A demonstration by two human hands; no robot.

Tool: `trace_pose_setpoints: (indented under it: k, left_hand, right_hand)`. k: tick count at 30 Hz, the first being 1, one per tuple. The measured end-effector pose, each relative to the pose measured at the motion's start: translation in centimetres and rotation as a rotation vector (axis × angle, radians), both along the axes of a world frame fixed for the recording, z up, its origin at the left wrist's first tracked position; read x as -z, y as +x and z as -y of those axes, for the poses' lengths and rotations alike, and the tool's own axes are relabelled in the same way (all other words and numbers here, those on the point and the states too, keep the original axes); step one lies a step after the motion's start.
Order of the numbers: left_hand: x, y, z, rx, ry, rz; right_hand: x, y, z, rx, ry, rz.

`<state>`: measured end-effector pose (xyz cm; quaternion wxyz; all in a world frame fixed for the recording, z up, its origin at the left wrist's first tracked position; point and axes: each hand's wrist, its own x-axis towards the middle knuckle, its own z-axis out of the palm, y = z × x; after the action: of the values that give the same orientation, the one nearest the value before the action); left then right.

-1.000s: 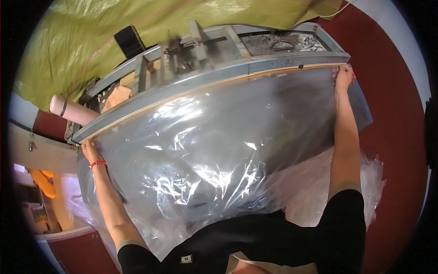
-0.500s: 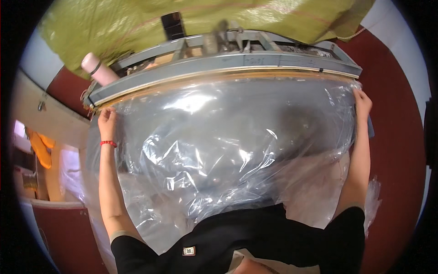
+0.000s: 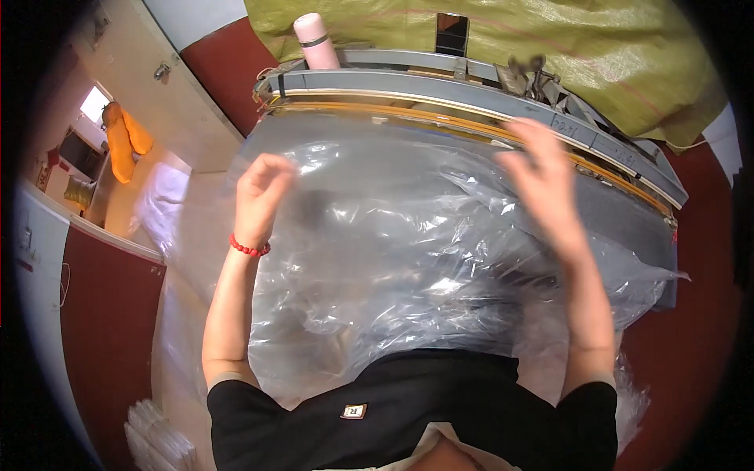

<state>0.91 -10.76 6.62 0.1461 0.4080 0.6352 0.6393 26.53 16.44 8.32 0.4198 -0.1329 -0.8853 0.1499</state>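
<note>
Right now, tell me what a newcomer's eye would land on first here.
Probably the crumpled, glinting clear plastic sheet spread across the middle, with the left hand and the blurred right hand over it. Next might come the pink cylindrical bottle at the top, near the left end of the grey metal frame.

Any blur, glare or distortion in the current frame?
Head view: right hand smeared, probably motion blur; head view: white glare patches and streaks on the clear plastic film; head view: fisheye bows the grey metal beam, picture corners black.
</note>
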Motion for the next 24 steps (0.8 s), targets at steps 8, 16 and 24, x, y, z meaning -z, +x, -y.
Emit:
trace_pose_setpoints:
  k: [8, 16, 24]
  left_hand:
    - [-1.5, 1.0, 2.5, 0.081, -0.371, -0.285]
    - [10.2, -0.3, 5.5, 0.501, -0.743, -0.365]
    - [6.6, -20.4, 13.3, -0.131, -1.056, -0.461]
  right_hand:
    - [4.7, -7.3, 2.8, -0.389, -0.505, 0.174]
    - [8.2, 19.4, -14.4, 0.606, -0.518, 0.138]
    - [9.7, 54.2, -20.9, 1.226, -0.455, -0.106]
